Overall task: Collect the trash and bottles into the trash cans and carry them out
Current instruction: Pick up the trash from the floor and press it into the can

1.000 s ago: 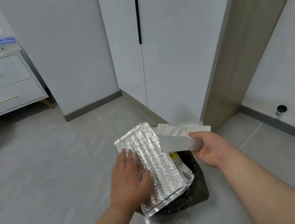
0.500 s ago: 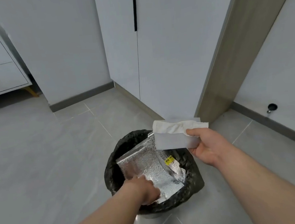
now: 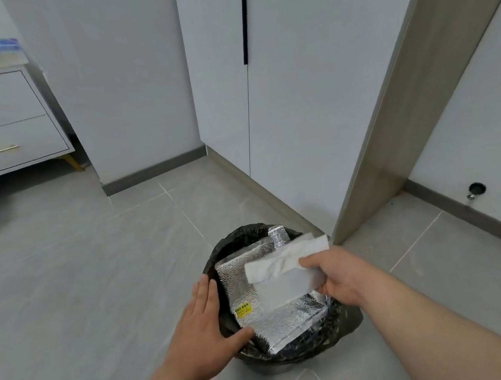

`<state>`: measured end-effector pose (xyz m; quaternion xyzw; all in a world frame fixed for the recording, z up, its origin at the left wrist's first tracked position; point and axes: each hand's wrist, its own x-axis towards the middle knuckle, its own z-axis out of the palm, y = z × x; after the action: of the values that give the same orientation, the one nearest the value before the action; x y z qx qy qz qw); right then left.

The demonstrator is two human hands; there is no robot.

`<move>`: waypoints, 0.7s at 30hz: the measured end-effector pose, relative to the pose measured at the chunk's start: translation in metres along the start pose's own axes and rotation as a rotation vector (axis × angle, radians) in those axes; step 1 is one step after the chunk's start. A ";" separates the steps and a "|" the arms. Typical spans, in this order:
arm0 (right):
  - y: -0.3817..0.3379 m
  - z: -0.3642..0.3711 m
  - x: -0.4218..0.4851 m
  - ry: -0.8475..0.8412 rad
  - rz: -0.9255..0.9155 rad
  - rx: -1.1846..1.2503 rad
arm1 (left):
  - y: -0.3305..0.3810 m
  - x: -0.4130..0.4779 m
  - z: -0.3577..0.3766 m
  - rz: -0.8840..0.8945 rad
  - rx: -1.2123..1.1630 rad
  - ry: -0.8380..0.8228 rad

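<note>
My round trash can [image 3: 351,328], lined with a black bag, stands on the grey tile floor [image 3: 97,285] near the foot of the door frame [image 3: 394,148]. A crinkled silver foil pouch [image 3: 284,322] with a small yellow sticker [image 3: 243,309] lies tilted inside, its top corner above the rim. Over it my right hand [image 3: 338,276] pinches a crumpled white tissue [image 3: 282,262] and a flat white sheet [image 3: 285,289].

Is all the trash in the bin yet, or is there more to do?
Partly. The silver foil bag already sits in the trash can. The right hand holds a white tissue above it, undropped; the left hand rests open at the rim. The can stands on the floor, not carried out.
</note>
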<state>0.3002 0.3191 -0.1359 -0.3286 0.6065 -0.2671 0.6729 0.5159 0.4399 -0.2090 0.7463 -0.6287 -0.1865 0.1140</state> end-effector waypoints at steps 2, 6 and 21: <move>0.016 0.008 0.004 0.034 -0.044 -0.251 | -0.001 0.001 0.002 -0.006 -0.045 -0.006; 0.033 0.022 0.005 0.369 -0.401 -1.039 | -0.001 -0.001 0.001 -0.004 -0.113 -0.014; 0.092 0.087 0.057 -0.040 -0.024 -1.560 | -0.013 0.002 0.003 0.057 -0.182 -0.036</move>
<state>0.3898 0.3446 -0.2386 -0.7182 0.6031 0.2352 0.2553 0.5262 0.4405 -0.2168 0.7113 -0.6320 -0.2530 0.1753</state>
